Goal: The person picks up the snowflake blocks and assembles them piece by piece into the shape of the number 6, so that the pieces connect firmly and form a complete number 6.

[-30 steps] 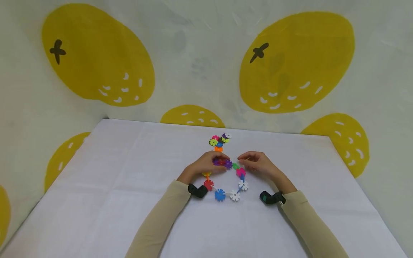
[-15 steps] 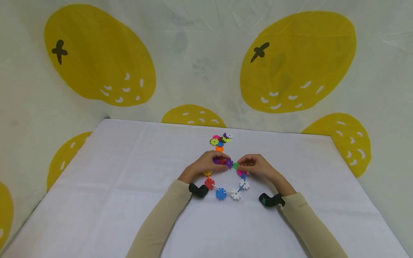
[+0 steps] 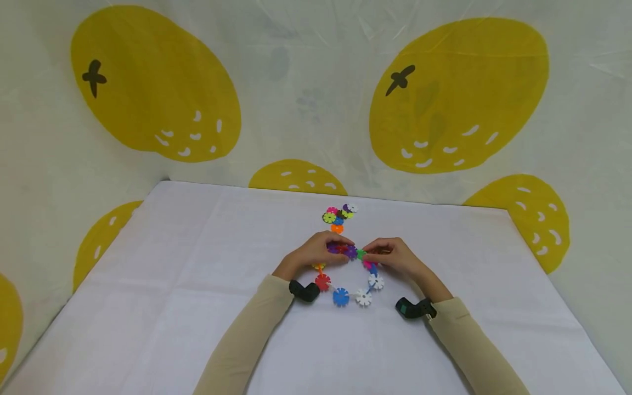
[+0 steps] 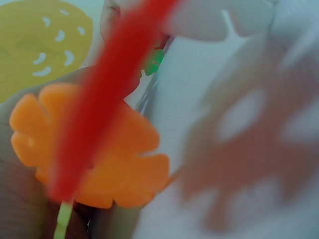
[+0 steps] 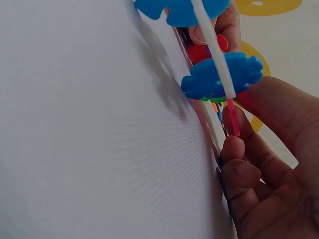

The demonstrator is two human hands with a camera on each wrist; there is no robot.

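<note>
A ring of linked flower-shaped plastic discs lies between the two hands. The left hand (image 3: 316,249), in the head view, pinches the purple disc (image 3: 351,252) with thumb and fingers; a red disc partly shows beneath its palm. Close by on the right, the right hand (image 3: 397,255) holds the chain at the green disc (image 3: 361,254). Its fingertips partly cover the pink disc (image 3: 368,264). In the right wrist view, thumb and fingers close about this part behind a blue disc (image 5: 219,77). An orange disc (image 4: 134,174) lies near the left hand in its wrist view.
Blue (image 3: 340,297), white (image 3: 364,297) and red discs (image 3: 323,283) form the near side of the ring. Beyond the left hand, an orange disc (image 3: 337,229) leads to a cluster of several coloured discs. A white cloth (image 3: 173,318) covers the table.
The right hand has moved slightly left and brought its fingertips onto the green disc. The left hand keeps its grip on the purple disc with little movement.
</note>
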